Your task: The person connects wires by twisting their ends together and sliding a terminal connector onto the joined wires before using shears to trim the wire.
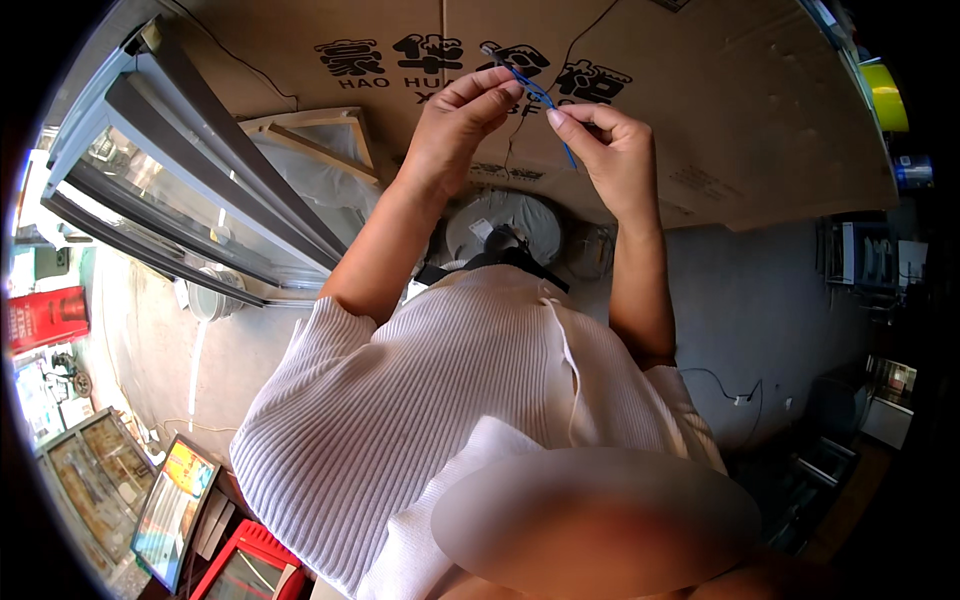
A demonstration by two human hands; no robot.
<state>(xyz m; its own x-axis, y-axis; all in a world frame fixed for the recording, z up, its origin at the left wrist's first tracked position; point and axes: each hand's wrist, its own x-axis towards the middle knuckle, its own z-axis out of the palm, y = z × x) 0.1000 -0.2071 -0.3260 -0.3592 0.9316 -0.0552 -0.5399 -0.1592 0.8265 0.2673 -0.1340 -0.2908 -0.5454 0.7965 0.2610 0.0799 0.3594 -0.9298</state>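
Between my two raised hands runs a thin blue cord [541,95], loosely looped, with a dark end sticking out beyond my left fingers. My left hand [455,125] is closed, pinching the cord between thumb and index finger near that dark end. My right hand [615,155] pinches it a short way along, just to the right, and a free blue tail hangs below those fingertips. Whether the loop is knotted I cannot tell. Both hands are held over a large brown cardboard sheet [720,110] with black printing.
Grey-framed window panels [215,150] lean at the left, with a wooden frame [315,145] beside them. A round grey seat-like object [525,225] is below my hands. Dark cords lie across the cardboard. A red crate [245,560] and a screen [175,515] stand at lower left.
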